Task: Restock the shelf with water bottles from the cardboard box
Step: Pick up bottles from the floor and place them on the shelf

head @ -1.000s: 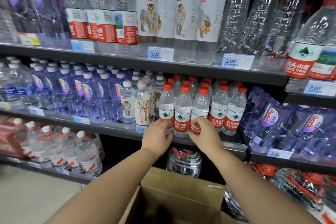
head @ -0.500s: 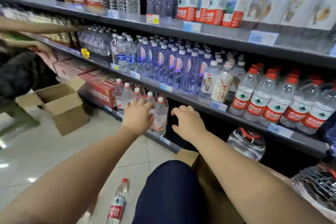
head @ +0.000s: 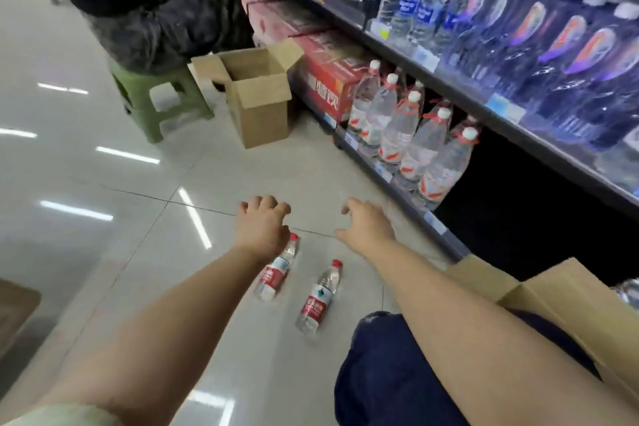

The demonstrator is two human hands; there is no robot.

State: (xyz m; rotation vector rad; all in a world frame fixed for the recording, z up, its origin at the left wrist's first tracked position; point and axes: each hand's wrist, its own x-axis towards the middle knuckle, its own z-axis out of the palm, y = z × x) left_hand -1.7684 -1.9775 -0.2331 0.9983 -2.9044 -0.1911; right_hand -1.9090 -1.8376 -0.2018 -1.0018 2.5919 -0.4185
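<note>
Down on the pale glossy tiled floor lie two small clear plastic water bottles with red caps and red labels. The left-hand bottle lies with its cap pointing away from the person, its cap end partly covered by the left hand. The second bottle lies just beside the first, to its right, and apart from it. The left hand hangs over the first bottle with its fingers curled loosely downward and spread, gripping nothing; whether it touches the bottle cannot be told. The right hand hovers beyond the second bottle, fingers half open and empty. Right of the second bottle, past a knee in dark blue cloth, stands the open brown cardboard box, of which only the flaps show. Beyond that box runs the dark metal shelf filled with blue-tinted bottles, and below it a row of large clear bottles with white caps. Farther from the floor bottles, a smaller open cardboard carton sits beside a green plastic stool on which another person in dark clothing is seated.
</note>
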